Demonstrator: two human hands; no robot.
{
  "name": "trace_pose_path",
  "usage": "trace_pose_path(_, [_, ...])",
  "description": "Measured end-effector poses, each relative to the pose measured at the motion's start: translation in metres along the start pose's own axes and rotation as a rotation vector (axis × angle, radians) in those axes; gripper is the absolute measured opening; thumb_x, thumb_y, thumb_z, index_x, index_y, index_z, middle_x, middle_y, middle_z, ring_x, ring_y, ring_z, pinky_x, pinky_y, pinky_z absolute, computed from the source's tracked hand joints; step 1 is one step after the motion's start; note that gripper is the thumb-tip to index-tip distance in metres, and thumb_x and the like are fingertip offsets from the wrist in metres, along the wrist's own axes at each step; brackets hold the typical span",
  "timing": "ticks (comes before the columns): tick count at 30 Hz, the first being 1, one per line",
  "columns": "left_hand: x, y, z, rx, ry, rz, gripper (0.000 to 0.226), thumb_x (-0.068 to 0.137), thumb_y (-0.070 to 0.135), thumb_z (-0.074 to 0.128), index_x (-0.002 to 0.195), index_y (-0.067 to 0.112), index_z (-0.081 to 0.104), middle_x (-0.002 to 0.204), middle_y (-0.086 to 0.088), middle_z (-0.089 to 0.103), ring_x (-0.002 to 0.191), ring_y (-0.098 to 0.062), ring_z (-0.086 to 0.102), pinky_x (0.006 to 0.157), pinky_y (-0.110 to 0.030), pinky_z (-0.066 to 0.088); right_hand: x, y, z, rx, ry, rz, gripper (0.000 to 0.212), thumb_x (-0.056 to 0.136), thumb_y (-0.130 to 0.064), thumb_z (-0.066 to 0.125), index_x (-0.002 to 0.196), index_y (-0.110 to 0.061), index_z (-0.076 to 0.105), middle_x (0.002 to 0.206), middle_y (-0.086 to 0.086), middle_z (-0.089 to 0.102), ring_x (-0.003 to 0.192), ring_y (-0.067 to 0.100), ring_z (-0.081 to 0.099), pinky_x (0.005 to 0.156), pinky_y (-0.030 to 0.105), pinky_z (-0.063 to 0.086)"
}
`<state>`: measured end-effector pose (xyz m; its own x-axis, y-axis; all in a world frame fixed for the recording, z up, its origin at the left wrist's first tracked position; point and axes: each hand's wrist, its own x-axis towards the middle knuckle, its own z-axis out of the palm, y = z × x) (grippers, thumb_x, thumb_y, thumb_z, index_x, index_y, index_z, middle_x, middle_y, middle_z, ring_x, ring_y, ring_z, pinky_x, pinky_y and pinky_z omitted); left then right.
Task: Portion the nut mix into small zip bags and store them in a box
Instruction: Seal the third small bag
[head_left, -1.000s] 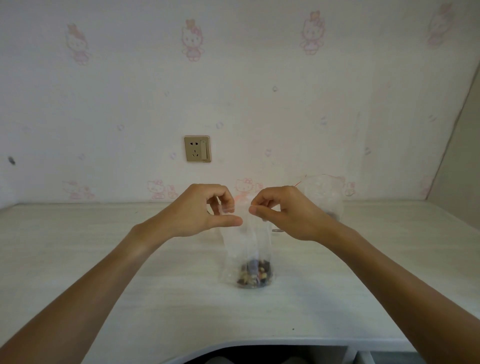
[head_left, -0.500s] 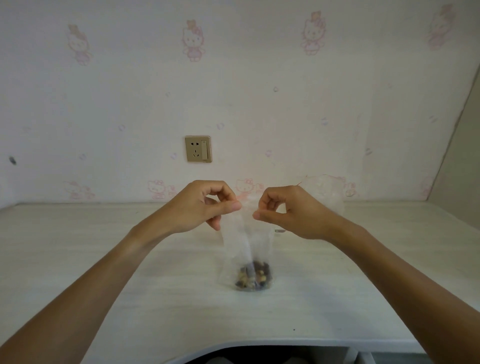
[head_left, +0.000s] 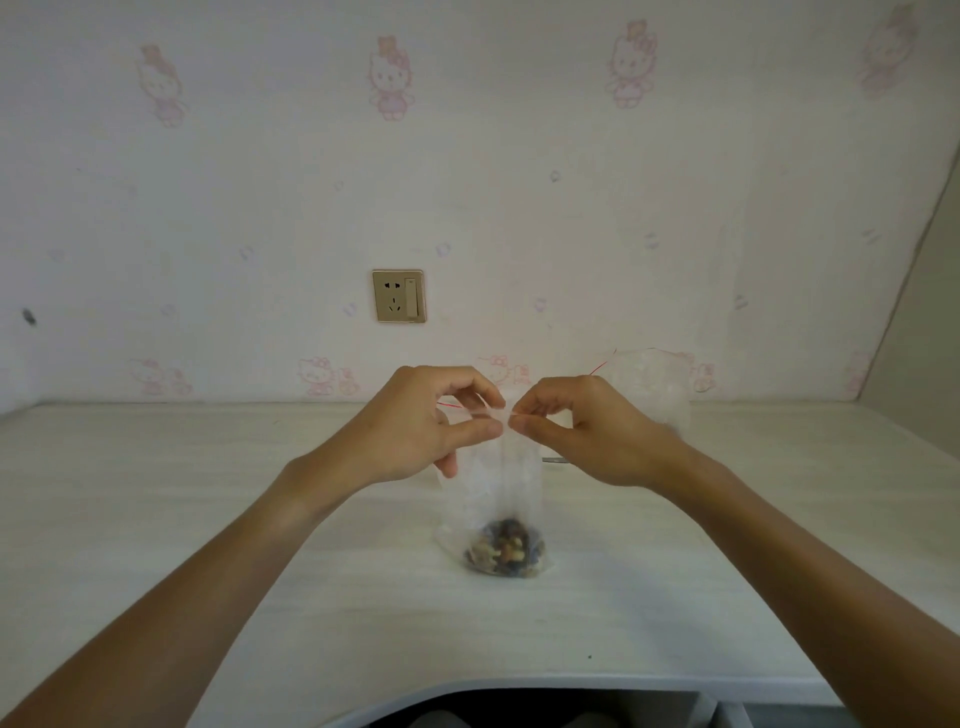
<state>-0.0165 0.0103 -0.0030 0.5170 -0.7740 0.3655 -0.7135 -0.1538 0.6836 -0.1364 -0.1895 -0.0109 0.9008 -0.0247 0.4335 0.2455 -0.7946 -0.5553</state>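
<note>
Hands (head_left: 506, 423) pinching bag (head_left: 493, 483) top at 12 o'clock; partial seal risks nuts (head_left: 504, 553) spilling onto surface (head_left: 208, 519).

a home, prob. a kid's bedroom: cartoon-cat wallpaper (head_left: 388, 78), gold wall socket (head_left: 398, 296) w/ switch, pale wood-grain desk (head_left: 208, 519) set against the wall.

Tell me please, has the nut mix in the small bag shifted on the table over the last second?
No. The nut mix sits at the same spot on the table, below and right of the wall socket.
</note>
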Motion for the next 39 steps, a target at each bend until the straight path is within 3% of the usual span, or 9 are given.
trace_pose_path(3, [0.001, 0.001, 0.004, 0.014, 0.021, 0.014, 0.001, 0.092, 0.033, 0.079, 0.092, 0.034, 0.078, 0.092, 0.015, 0.074, 0.061, -0.018, 0.075, 0.07, -0.043, 0.065, -0.001, -0.003, 0.0, 0.149, -0.041, 0.05, 0.018, 0.1, -0.023, 0.065, 0.096, -0.011, 0.078, 0.093, 0.0, 0.076, 0.091, 0.012, 0.067, 0.084, 0.018, 0.051])
trace_pose_path(8, [0.002, -0.002, -0.003, 0.031, -0.035, 0.061, 0.011, 0.096, 0.038, 0.071, 0.088, 0.032, 0.077, 0.086, 0.015, 0.074, 0.078, -0.006, 0.067, 0.077, -0.02, 0.054, -0.003, -0.003, -0.004, 0.279, -0.148, 0.09, 0.029, 0.104, -0.023, 0.057, 0.086, -0.009, 0.074, 0.086, 0.006, 0.077, 0.08, 0.009, 0.067, 0.078, 0.02, 0.051])
trace_pose_path(12, [0.0, -0.008, -0.008, 0.031, -0.026, 0.02, 0.024, 0.101, 0.037, 0.063, 0.082, 0.025, 0.072, 0.086, 0.013, 0.074, 0.085, -0.011, 0.07, 0.087, -0.033, 0.053, -0.005, 0.003, -0.004, 0.116, -0.19, 0.063, 0.014, 0.09, -0.028, 0.078, 0.084, -0.016, 0.075, 0.083, -0.001, 0.076, 0.078, 0.012, 0.068, 0.08, 0.021, 0.054])
trace_pose_path(17, [-0.002, -0.011, -0.011, 0.07, 0.01, -0.025, 0.032, 0.103, 0.041, 0.057, 0.08, 0.022, 0.067, 0.072, 0.018, 0.07, 0.06, -0.006, 0.062, 0.068, -0.028, 0.048, -0.003, 0.013, -0.001, -0.002, -0.081, -0.004, 0.007, 0.09, -0.015, 0.078, 0.096, -0.018, 0.078, 0.084, -0.006, 0.073, 0.077, 0.004, 0.063, 0.071, 0.012, 0.049])
trace_pose_path(21, [-0.003, -0.006, -0.009, 0.031, 0.017, -0.012, 0.016, 0.094, 0.051, 0.069, 0.091, 0.035, 0.071, 0.102, 0.018, 0.074, 0.052, -0.017, 0.045, 0.056, -0.023, 0.046, -0.002, 0.013, -0.001, 0.006, -0.049, 0.009, 0.008, 0.095, -0.013, 0.071, 0.099, -0.013, 0.078, 0.082, -0.013, 0.071, 0.076, 0.002, 0.061, 0.069, 0.012, 0.05])
trace_pose_path(24, [-0.004, -0.004, -0.002, 0.103, 0.028, 0.053, 0.018, 0.085, 0.051, 0.081, 0.098, 0.041, 0.071, 0.105, 0.023, 0.073, 0.045, -0.015, 0.036, 0.05, -0.012, 0.038, -0.002, 0.009, -0.002, 0.01, -0.049, 0.005, 0.006, 0.095, -0.014, 0.072, 0.097, -0.019, 0.075, 0.078, -0.013, 0.071, 0.075, 0.002, 0.062, 0.072, 0.015, 0.05])
trace_pose_path(27, [-0.002, -0.001, 0.003, 0.12, 0.022, 0.064, 0.009, 0.088, 0.043, 0.08, 0.091, 0.038, 0.074, 0.101, 0.024, 0.073, 0.04, -0.012, 0.047, 0.048, -0.014, 0.042, -0.004, 0.004, -0.003, 0.055, -0.042, 0.034, 0.012, 0.093, -0.017, 0.075, 0.096, -0.027, 0.068, 0.08, -0.008, 0.071, 0.078, 0.008, 0.063, 0.065, 0.012, 0.048])
trace_pose_path(33, [-0.001, 0.003, 0.003, 0.078, 0.029, -0.002, 0.013, 0.091, 0.043, 0.076, 0.081, 0.036, 0.074, 0.092, 0.02, 0.072, 0.047, -0.015, 0.064, 0.053, -0.012, 0.044, -0.006, -0.001, -0.012, 0.023, -0.023, 0.03, 0.01, 0.089, -0.013, 0.079, 0.093, -0.016, 0.071, 0.088, -0.001, 0.071, 0.081, 0.01, 0.063, 0.075, 0.021, 0.055])
trace_pose_path(39, [0.0, 0.008, -0.001, 0.016, 0.022, -0.037, 0.018, 0.095, 0.042, 0.071, 0.081, 0.031, 0.075, 0.081, 0.009, 0.072, 0.05, -0.017, 0.067, 0.054, -0.017, 0.048, -0.007, -0.002, -0.017, 0.013, -0.021, 0.035, 0.005, 0.095, -0.013, 0.071, 0.097, -0.014, 0.077, 0.091, -0.006, 0.075, 0.09, 0.006, 0.064, 0.083, 0.006, 0.043])
